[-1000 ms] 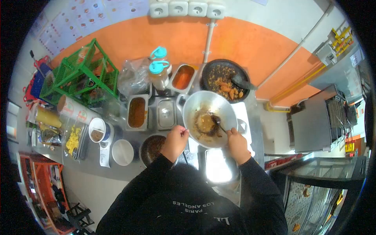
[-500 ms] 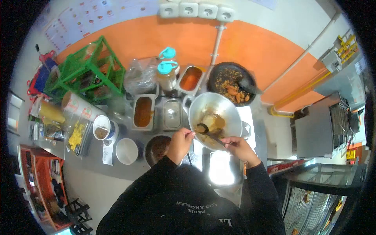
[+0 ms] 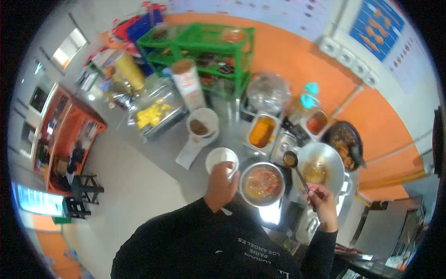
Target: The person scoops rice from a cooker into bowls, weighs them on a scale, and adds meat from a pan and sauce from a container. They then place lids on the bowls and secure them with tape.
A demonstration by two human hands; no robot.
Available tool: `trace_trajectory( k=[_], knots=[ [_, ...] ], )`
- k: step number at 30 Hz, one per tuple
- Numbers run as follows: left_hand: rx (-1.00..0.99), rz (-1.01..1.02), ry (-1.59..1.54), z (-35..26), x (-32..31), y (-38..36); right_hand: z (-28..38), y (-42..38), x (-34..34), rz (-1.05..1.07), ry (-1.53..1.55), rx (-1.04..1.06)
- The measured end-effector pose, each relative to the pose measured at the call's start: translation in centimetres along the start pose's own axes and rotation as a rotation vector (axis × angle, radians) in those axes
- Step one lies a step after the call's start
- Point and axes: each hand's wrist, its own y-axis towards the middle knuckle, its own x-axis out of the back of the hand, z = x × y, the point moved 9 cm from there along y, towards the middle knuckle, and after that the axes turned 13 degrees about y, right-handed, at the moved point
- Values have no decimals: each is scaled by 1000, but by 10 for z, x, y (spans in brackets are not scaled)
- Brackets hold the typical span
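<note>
My right hand (image 3: 320, 200) is closed round the handle of a dark ladle (image 3: 291, 159), whose bowl holds brown liquid near the left rim of a large metal pan (image 3: 337, 156). Brown liquid lies in the bottom of that pan. My left hand (image 3: 222, 183) is at the near rim of a white paper cup (image 3: 213, 157), its fingers and thumb on the rim. Between my hands stands a metal pot (image 3: 262, 184) of reddish, chunky food. A second white cup (image 3: 202, 122) with dark contents stands behind the first.
Metal trays of orange sauce (image 3: 262, 131) and red sauce (image 3: 316, 122) stand at the back. A dark mortar (image 3: 344, 139) is beyond the pan. A green rack (image 3: 209, 58), a clear box of yellow food (image 3: 153, 114) and turquoise-lidded jars (image 3: 307, 100) are further back.
The view has turned left. My left hand has moved from beside the pan to the white cup. The ladle has lifted out of the pan's middle to its left rim.
</note>
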Motion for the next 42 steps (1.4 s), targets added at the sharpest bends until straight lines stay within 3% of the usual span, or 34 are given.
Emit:
trace_trajectory(
  k=[2, 6, 9, 10, 12, 14, 21, 27, 37, 42],
  knots=[
    [70, -258, 213, 70, 45, -28, 0, 19, -54, 114, 1, 68],
    [322, -281, 541, 236, 104, -115, 20, 39, -163, 215, -43, 145],
    [597, -233, 631, 342, 130, -195, 16, 79, -226, 251, -145, 234],
    [762, -122, 596, 366, 141, -217, 11, 89, -245, 247, -185, 263],
    [805, -29, 701, 415, 147, -274, 2, 113, -274, 198, -309, 465],
    [979, 126, 654, 456, 153, -321, 19, 105, -306, 130, -475, 658],
    [1239, 335, 878, 535, 171, -419, 18, 91, -363, 11, -806, 851],
    [1254, 343, 866, 563, 167, -408, 28, 79, -386, -35, -990, 842],
    [1194, 330, 682, 558, 134, -347, 24, 68, -399, -60, -1187, 841],
    [1231, 356, 777, 583, 128, -374, 22, 68, -395, -60, -1169, 840]
  ],
)
